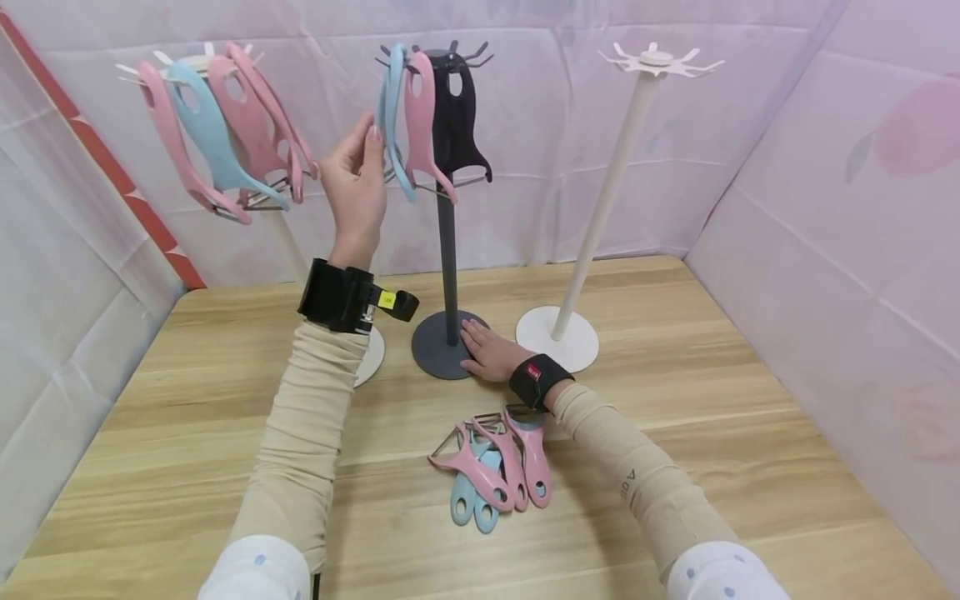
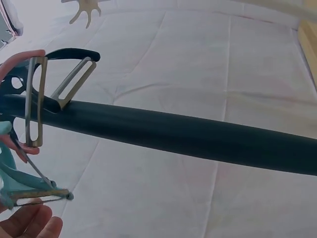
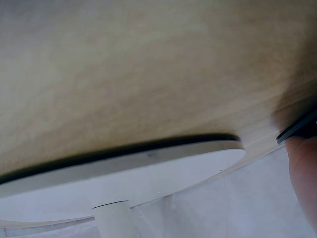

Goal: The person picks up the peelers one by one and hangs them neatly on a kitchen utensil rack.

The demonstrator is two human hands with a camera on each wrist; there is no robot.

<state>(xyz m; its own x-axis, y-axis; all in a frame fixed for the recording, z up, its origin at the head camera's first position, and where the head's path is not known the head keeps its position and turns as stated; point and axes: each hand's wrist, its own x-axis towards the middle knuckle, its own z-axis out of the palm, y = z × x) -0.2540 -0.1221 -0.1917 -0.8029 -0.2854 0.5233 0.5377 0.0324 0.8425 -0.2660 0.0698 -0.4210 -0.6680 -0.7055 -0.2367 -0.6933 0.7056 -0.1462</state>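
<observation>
My left hand (image 1: 356,187) is raised at the top of the dark grey stand (image 1: 447,250), its thumb and fingers pinching a light blue peeler (image 1: 381,104) at the hooks. In the left wrist view, fingertips (image 2: 37,220) show just below the blue peeler's blade end (image 2: 34,196). Beside it on the same stand hang a pink peeler (image 1: 420,125) and a black peeler (image 1: 457,125). Low down, my right hand (image 1: 495,354) rests with straight fingers on the stand's round base (image 1: 435,354). Part of that hand (image 3: 303,168) shows at the right wrist view's edge.
Several pink and blue peelers hang from a white stand (image 1: 288,242) at left. Another white stand (image 1: 611,200) rises at right, its round base (image 3: 163,178) near my right wrist. A pile of pink and blue peelers (image 1: 483,475) lies in front on the wooden table (image 1: 675,375).
</observation>
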